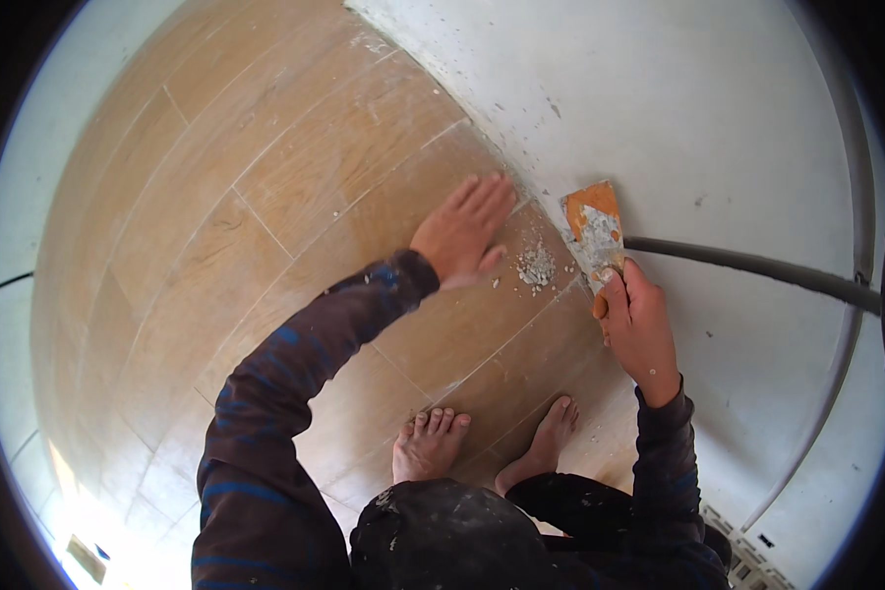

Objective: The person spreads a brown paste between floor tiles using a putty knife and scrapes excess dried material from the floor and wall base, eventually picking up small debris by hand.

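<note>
My right hand (642,323) is closed round the handle of a putty knife (597,228). Its broad blade points away from me, is orange with whitish plaster smears, and is beside the foot of the white wall. My left hand (467,229) is stretched out over the floor with its fingers extended and nothing in it. Between the two hands, a small heap of pale crumbs (535,265) lies on the wood-look floor tiles (354,182). Loose bits are scattered round the heap.
The white wall (698,118) meets the floor along a slanting edge on the right. A dark hose or cable (757,264) runs across in front of it to a grey pipe (855,197). My bare feet (431,444) are close below the heap. A slotted strip (742,562) lies at the lower right.
</note>
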The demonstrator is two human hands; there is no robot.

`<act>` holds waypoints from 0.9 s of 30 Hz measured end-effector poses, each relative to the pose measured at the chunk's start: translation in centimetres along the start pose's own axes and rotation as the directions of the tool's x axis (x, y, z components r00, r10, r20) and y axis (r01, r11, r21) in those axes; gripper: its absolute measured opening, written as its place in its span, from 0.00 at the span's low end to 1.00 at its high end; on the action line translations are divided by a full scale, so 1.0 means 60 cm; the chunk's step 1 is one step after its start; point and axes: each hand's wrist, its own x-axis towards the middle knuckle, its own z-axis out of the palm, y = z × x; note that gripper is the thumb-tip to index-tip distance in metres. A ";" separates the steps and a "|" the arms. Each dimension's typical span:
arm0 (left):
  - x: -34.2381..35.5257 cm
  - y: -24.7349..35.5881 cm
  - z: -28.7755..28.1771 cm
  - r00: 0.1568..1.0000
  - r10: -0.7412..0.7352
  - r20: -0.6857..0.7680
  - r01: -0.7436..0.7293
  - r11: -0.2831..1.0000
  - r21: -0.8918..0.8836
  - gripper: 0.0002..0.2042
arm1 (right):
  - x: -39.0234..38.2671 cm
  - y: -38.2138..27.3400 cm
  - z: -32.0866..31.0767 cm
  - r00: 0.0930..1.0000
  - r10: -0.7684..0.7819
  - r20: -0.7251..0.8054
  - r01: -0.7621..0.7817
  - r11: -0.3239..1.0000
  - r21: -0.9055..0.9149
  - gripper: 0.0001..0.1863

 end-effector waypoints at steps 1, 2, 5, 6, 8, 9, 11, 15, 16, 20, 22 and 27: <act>-0.017 0.018 0.001 0.997 0.080 0.019 -0.078 0.995 -0.061 0.36 | -0.003 0.004 -0.002 1.000 -0.005 0.000 0.005 1.000 -0.018 0.14; -0.025 0.025 0.003 0.987 0.160 0.034 -0.154 0.980 -0.123 0.37 | -0.008 0.008 -0.004 1.000 -0.008 0.000 0.008 0.999 -0.037 0.13; -0.021 0.017 -0.002 0.990 0.134 0.044 -0.128 0.985 -0.115 0.37 | -0.036 0.022 -0.010 0.998 -0.064 -0.008 0.064 0.995 -0.080 0.12; -0.014 0.010 -0.005 0.989 0.144 0.042 -0.138 0.984 -0.113 0.37 | -0.046 0.028 -0.013 0.998 -0.062 -0.018 0.060 0.995 -0.078 0.12; 0.012 -0.013 -0.017 0.999 0.052 -0.015 -0.052 0.999 0.014 0.37 | -0.065 0.044 -0.022 0.999 -0.045 0.008 0.046 0.987 -0.153 0.10; 0.027 -0.034 -0.023 0.998 0.067 -0.012 -0.066 0.998 0.014 0.37 | -0.070 0.051 -0.025 0.999 -0.037 -0.003 0.036 0.989 -0.147 0.10; 0.051 -0.068 -0.021 0.923 -0.340 -0.180 0.364 0.924 0.120 0.37 | -0.078 0.065 -0.027 0.998 -0.065 -0.009 0.062 0.983 -0.175 0.09; 0.042 -0.015 0.004 0.987 -0.161 -0.022 0.162 0.982 0.097 0.38 | -0.093 0.091 -0.041 1.000 -0.025 0.000 0.025 0.982 -0.187 0.09; 0.029 0.046 0.008 0.996 -0.050 0.067 0.047 0.997 0.054 0.38 | -0.102 0.103 -0.052 1.000 -0.008 0.017 0.012 0.965 -0.262 0.09; -0.047 0.155 0.033 0.984 0.159 0.082 -0.134 0.960 -0.246 0.38 | -0.121 0.098 -0.064 0.997 -0.044 0.067 0.068 0.903 -0.424 0.08; -0.040 0.156 0.029 0.977 0.197 0.078 -0.162 0.933 -0.322 0.38 | -0.127 0.096 -0.071 0.996 -0.002 0.088 0.042 0.892 -0.450 0.08; 0.047 0.068 0.024 0.939 -0.296 -0.174 0.302 0.953 0.006 0.37 | -0.123 0.118 -0.059 0.992 -0.088 0.091 0.120 0.883 -0.454 0.08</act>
